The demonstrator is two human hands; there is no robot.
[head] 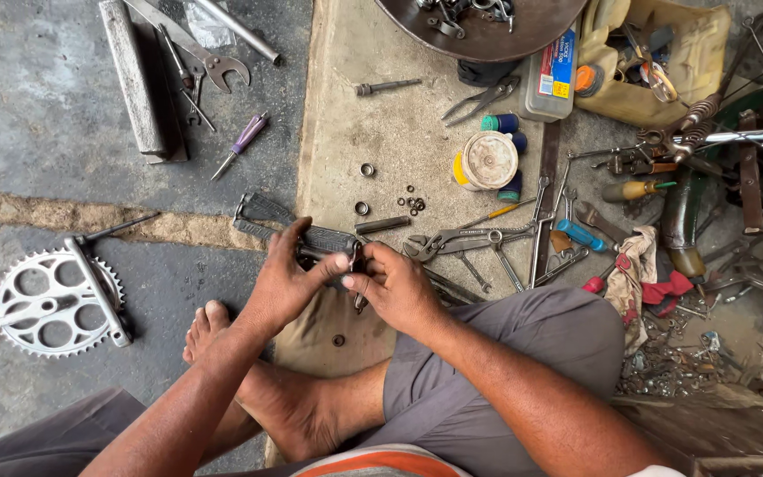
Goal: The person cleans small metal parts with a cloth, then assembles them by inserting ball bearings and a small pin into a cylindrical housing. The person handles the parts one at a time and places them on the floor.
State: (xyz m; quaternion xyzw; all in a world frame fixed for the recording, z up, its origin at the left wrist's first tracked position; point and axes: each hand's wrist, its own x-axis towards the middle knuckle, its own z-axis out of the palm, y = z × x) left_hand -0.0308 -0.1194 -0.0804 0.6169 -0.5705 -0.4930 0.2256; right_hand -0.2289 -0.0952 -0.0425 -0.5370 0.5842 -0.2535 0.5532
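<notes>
The left hand (286, 281) gripped the black bicycle pedal (298, 233) from above, while the right hand (396, 284) pinched its near end, both hands close together.

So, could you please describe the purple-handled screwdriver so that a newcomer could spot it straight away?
Start at the long grey metal bar lying on the dark floor at upper left. Just right of its lower end lies the screwdriver, slanted, tip pointing down-left. Its purple handle sets it apart from the bare steel spanner above it.
</notes>
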